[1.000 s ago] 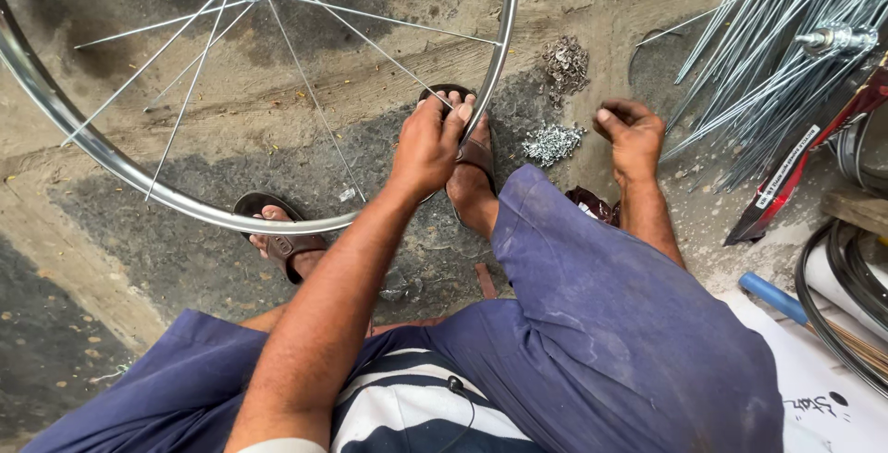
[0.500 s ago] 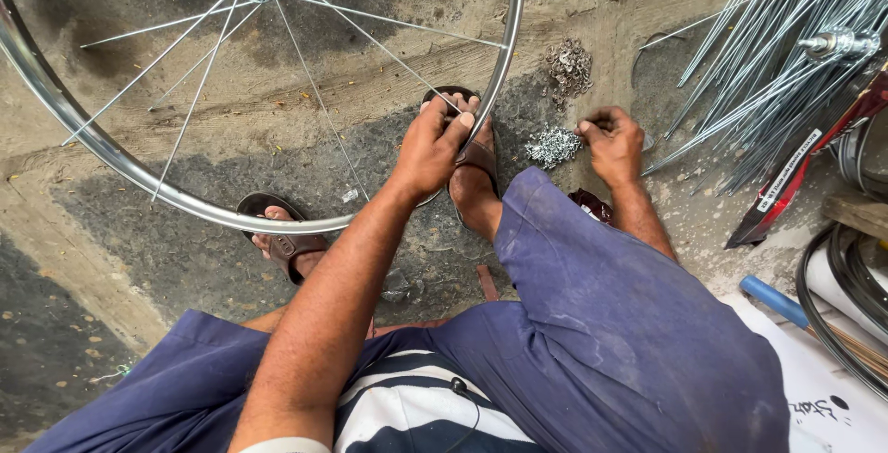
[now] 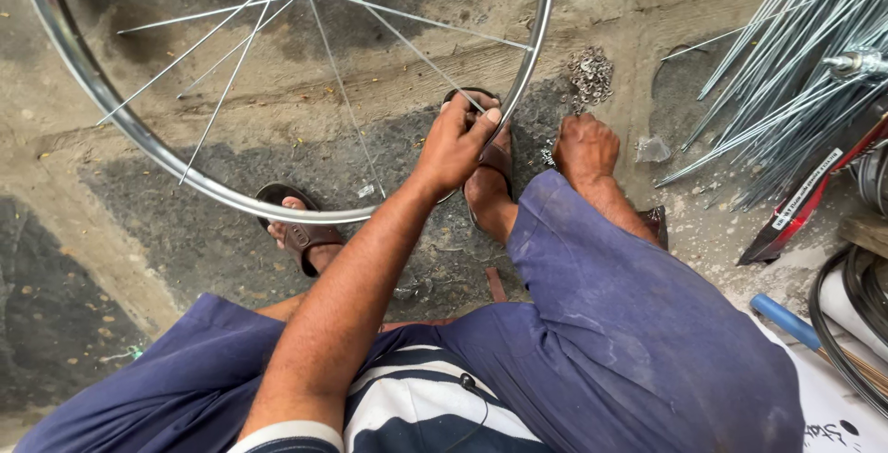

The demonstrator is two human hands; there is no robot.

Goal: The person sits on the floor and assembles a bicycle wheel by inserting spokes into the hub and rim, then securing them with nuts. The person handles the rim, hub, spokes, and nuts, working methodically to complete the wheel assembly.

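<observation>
Hands at a bicycle wheel rim on a concrete floor

The left hand (image 3: 458,143) pinches the near right edge of the wheel rim (image 3: 120,120), fingers grasping where a spoke (image 3: 398,37) meets it. The right hand (image 3: 585,148) rests clenched on the floor (image 3: 231,259) just right, near a pile of small metal nipples (image 3: 592,76).

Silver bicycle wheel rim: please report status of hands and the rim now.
Left hand pinching a spoke at the silver metal wheel rim. Right hand down on the concrete floor beside a small pile of metal nipples. Nothing blocking.
</observation>
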